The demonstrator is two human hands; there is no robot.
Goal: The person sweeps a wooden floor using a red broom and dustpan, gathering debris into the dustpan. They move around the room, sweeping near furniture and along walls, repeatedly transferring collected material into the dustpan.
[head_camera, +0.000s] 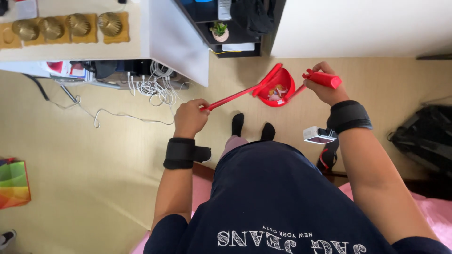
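My left hand (189, 116) is closed around the thin red handle of a small broom (235, 96), whose red head (266, 80) rests at the rim of a red dustpan (278, 89). My right hand (324, 87) grips the dustpan's thick red handle (325, 79) and holds the pan tilted above the floor. Some light-coloured bits lie inside the pan. Both wrists wear black bands, and a small white device (318, 135) hangs at the right wrist. My feet in black socks (252, 127) stand just below the pan.
A white desk (141, 33) with gold shell-shaped objects stands at upper left, tangled white cables (157, 87) beneath it. A dark shelf with a small potted plant (219, 31) is at top centre. A black bag (423, 138) lies at right, a colourful bag (13, 183) at left.
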